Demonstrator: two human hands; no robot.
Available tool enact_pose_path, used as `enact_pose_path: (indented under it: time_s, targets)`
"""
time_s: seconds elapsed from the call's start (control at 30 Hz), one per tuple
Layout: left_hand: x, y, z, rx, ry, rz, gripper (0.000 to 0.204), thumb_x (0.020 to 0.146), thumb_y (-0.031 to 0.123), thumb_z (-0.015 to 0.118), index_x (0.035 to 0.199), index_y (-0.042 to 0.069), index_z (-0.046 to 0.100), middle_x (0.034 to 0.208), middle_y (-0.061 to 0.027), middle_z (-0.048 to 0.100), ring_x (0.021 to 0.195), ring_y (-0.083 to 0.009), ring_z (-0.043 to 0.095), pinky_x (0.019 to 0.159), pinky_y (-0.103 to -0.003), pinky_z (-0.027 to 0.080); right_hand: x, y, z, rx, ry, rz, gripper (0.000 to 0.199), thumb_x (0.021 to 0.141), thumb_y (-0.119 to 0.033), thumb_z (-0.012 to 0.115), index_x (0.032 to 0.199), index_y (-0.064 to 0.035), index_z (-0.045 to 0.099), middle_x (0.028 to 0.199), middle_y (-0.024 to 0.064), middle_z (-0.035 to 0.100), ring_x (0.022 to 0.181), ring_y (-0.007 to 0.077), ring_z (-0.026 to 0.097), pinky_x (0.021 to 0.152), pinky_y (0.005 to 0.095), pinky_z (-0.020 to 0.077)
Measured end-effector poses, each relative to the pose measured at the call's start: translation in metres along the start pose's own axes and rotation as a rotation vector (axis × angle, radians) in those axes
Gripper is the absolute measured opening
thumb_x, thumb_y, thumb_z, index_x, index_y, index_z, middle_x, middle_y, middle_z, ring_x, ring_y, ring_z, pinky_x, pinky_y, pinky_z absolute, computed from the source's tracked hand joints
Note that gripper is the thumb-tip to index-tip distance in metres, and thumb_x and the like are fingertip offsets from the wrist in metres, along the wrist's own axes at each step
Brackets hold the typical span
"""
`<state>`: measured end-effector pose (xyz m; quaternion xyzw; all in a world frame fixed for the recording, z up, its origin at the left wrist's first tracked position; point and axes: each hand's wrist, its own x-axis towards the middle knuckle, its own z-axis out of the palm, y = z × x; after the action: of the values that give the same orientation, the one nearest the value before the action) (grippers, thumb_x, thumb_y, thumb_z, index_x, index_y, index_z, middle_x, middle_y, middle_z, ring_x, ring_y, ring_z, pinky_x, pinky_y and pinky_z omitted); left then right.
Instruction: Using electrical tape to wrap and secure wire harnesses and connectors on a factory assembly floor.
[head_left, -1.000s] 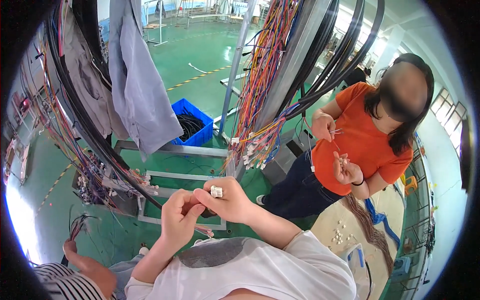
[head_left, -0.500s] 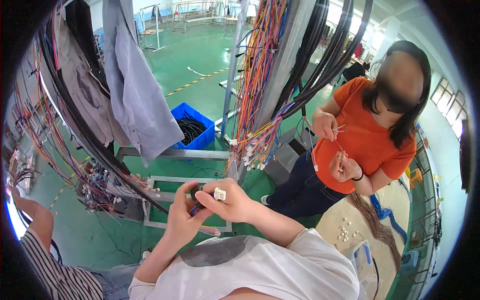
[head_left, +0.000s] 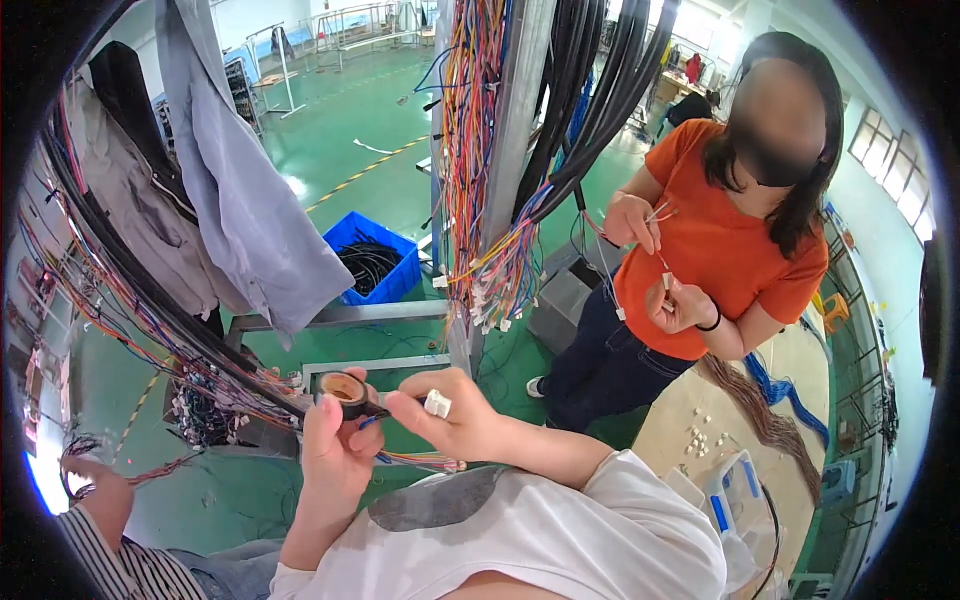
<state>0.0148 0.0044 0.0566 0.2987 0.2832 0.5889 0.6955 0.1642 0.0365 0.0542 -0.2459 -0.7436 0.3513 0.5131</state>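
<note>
Left hand (head_left: 338, 440) grips a round roll of black tape (head_left: 350, 408); right hand (head_left: 458, 418), just beside, clasps a blocky white plastic connector (head_left: 437, 403). Thin multicoloured wires (head_left: 425, 460) trail below. Advisable: steady connector, taut tape.

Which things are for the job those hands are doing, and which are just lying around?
Probably for the job:
tape roll, in the left hand
white connector, in the right hand
coloured wires, just below the hands

Seemingly just around:
blue crate, holding black cables
hanging grey garment
blue strands, on the table
</note>
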Motion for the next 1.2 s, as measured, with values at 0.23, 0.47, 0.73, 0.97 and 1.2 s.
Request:
enact_pose_path:
  time_s: [0.23,0.47,0.73,0.97,1.2]
  targets:
    - [0.01,-0.003,-0.01,0.473,-0.471,0.554,0.02,0.081,0.02,0.051,0.085,0.0,0.049,0.073,-0.0023,0.044,0.058,-0.01,0.037,0.051,-0.021,0.03,0.003,-0.009,-0.017,0.242,-0.093,0.438,0.031,0.085,-0.019,0.049,0.06,0.0,0.053,0.051,0.0006,0.051,0.048,0.0042,0.045,0.043,0.0216,0.0354]
    - [0.007,-0.013,-0.007,0.396,-0.172,-0.007,0.01,0.078,0.006,0.058,0.079,0.005,0.048,0.072,0.0039,0.042,0.056,-0.0018,0.038,0.045,-0.016,0.028,0.003,-0.005,-0.017,0.155,-0.103,0.372,0.032,0.084,-0.02,0.051,0.062,0.0015,0.054,0.047,0.0036,0.052,0.043,0.0067,0.05,0.038,0.0218,0.0364]
    - [0.016,-0.021,-0.008,0.663,-0.228,0.215,0.012,0.076,0.0,0.058,0.083,0.002,0.049,0.075,0.0013,0.045,0.066,-0.0032,0.044,0.056,-0.017,0.036,0.0,0.007,-0.023,-0.063,-0.205,0.152,0.025,0.082,-0.016,0.055,0.064,0.001,0.054,0.048,0.0054,0.049,0.043,0.0078,0.044,0.039,0.0256,0.0334]
    - [0.022,-0.033,-0.002,0.797,-0.241,0.174,0.051,0.072,0.0,0.063,0.114,0.002,0.034,0.084,-0.0035,0.051,0.075,-0.0072,0.053,0.054,-0.019,0.039,-0.001,0.006,-0.021,-0.011,-0.066,0.084,0.022,0.082,-0.013,0.053,0.064,-0.0004,0.051,0.055,0.0073,0.05,0.046,0.0162,0.044,0.043,0.0286,0.0346]
    - [0.017,-0.015,-0.003,0.045,-0.498,-0.258,0.042,0.08,0.019,0.057,0.114,0.002,0.038,0.079,-0.0011,0.051,0.057,-0.0049,0.044,0.045,-0.017,0.032,0.0,0.003,-0.02,0.015,-0.065,0.028,0.017,0.08,-0.011,0.055,0.065,-0.0022,0.05,0.058,0.0081,0.049,0.049,0.0229,0.045,0.045,0.0296,0.0359]
